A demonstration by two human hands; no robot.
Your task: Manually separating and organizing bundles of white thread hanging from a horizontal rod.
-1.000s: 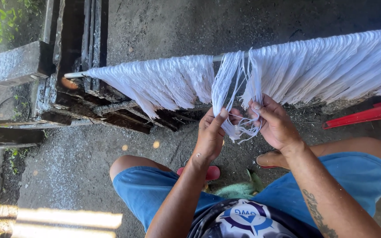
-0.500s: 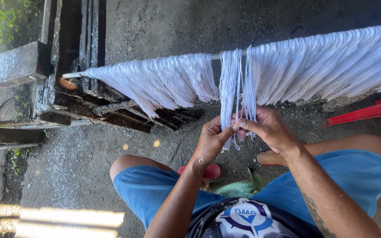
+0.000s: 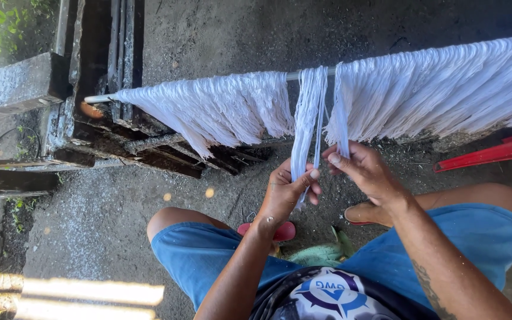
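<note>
At the far left a grey concrete ledge (image 3: 16,86) sits beside dark, weathered wooden planks (image 3: 120,127) that lie on the rough ground (image 3: 90,225). Above them a thin pole (image 3: 99,98) runs rightward, and white strands (image 3: 220,112) hang over it in a thick fringe. Near the middle of the pole two narrow bundles are parted from the rest. The left hand (image 3: 285,192) grips the left bundle (image 3: 304,127) below the pole, its fingers pressed together around the strands with the thumb laid across them. Just beside it, the right hand (image 3: 365,172) pinches the right bundle (image 3: 340,118) between thumb and forefinger, the other fingers curled in. Both bundles hang from the pole and run taut down into the hands. Further right, the rest of the white fringe (image 3: 445,89) spreads along the pole to the picture's edge. Below it a red plastic chair (image 3: 493,154) juts in from the right. The person sits in blue shorts (image 3: 208,261), knees apart, a red sandal (image 3: 282,231) between them.
</note>
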